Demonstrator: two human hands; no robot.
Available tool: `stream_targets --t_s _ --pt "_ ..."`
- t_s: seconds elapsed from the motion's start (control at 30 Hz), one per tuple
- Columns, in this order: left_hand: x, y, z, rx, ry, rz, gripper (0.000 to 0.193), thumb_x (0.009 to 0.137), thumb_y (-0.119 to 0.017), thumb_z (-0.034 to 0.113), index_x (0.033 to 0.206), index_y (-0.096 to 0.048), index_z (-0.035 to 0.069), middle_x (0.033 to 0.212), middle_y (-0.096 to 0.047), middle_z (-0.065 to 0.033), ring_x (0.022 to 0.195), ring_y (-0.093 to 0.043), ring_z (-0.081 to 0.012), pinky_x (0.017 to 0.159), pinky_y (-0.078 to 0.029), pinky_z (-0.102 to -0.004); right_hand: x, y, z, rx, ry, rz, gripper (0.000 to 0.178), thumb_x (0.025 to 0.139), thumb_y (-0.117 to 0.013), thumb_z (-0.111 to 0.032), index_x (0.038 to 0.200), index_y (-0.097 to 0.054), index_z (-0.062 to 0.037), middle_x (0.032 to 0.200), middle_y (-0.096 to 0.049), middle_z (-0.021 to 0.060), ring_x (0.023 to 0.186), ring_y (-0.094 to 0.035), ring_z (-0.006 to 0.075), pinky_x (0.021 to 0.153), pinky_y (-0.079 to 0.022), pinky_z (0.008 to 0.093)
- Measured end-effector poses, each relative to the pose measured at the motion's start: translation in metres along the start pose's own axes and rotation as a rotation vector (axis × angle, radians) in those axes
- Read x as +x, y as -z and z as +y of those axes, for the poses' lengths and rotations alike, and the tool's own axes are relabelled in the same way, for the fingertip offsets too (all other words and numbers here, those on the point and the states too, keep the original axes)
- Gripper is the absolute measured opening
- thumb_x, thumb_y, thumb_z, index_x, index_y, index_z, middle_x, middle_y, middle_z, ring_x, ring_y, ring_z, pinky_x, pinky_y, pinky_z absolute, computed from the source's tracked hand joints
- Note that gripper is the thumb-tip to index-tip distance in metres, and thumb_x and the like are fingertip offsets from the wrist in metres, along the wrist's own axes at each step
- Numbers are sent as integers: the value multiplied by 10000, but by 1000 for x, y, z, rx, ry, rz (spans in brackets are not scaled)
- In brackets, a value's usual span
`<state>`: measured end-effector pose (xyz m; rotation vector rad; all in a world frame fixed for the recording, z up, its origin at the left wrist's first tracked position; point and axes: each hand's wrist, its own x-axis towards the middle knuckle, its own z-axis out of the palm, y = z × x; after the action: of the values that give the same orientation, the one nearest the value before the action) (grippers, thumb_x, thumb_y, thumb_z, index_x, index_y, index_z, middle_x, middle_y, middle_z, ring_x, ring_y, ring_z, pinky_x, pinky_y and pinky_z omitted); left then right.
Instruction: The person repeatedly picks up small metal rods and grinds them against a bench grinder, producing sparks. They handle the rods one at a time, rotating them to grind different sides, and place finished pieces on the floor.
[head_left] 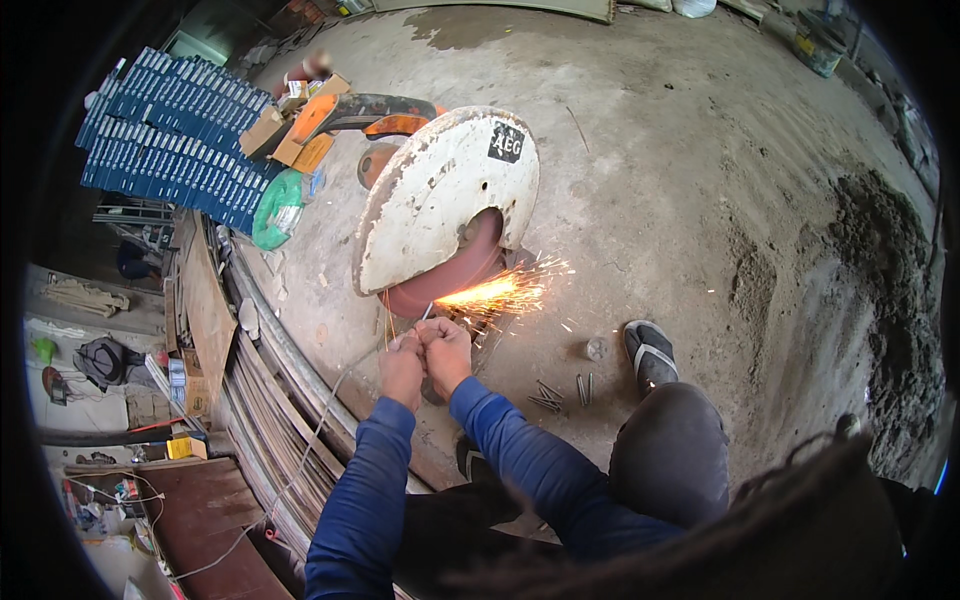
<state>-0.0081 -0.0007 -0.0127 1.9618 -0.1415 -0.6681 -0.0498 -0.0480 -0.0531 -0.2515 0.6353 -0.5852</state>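
Note:
Side by side, my left hand (402, 370) and my right hand (445, 350) close round a thin metal rod (428, 311). Its tip sticks out above the fingers and meets the reddish-brown disc (455, 272) of a cut-off saw; most of the rod is hidden in my grip. Orange sparks (500, 292) spray rightward from the contact. Above the disc stands the saw's worn white guard (440, 205), with an orange and black handle (375, 112) behind it. Both sleeves are blue.
Several short metal rods (547, 396) lie on the concrete floor beside a small round can (597, 349) and my sandalled foot (650, 352). A grey cable (318, 432) and long pipes (290, 345) run along the left. Blue boxes (180, 140) are stacked farther back.

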Motion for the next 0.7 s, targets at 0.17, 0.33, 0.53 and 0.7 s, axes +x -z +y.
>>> stream_targets --t_s 0.17,0.33,0.53,0.7 --pt "4 3 -4 17 -17 -25 247 1009 -488 185 845 -627 65 702 -553 20 567 -478 -74 486 -354 -247 0 0 0 -24 5 11 138 954 -622 -130 857 -617 -32 633 -576 8 447 -480 78 362 -336 256" --pt "5 4 -4 18 -9 -31 248 1010 -492 187 838 -623 66 697 -552 19 565 -475 -76 487 -351 -250 2 0 1 -37 20 4 138 953 -626 -132 855 -618 -35 634 -576 6 453 -492 79 363 -344 256" --pt "4 4 -3 -5 -10 -2 252 996 -523 165 784 -604 54 673 -546 12 548 -472 -82 473 -348 -258 -1 -1 0 -48 -8 10 150 957 -628 -142 852 -617 -36 632 -574 5 452 -489 77 365 -352 257" --pt "3 5 -2 1 0 -2 245 1001 -510 162 803 -611 56 692 -551 16 562 -484 -78 485 -360 -252 -1 -2 0 -59 -24 26 152 957 -632 -145 850 -618 -39 631 -572 3 453 -487 78 369 -359 256"
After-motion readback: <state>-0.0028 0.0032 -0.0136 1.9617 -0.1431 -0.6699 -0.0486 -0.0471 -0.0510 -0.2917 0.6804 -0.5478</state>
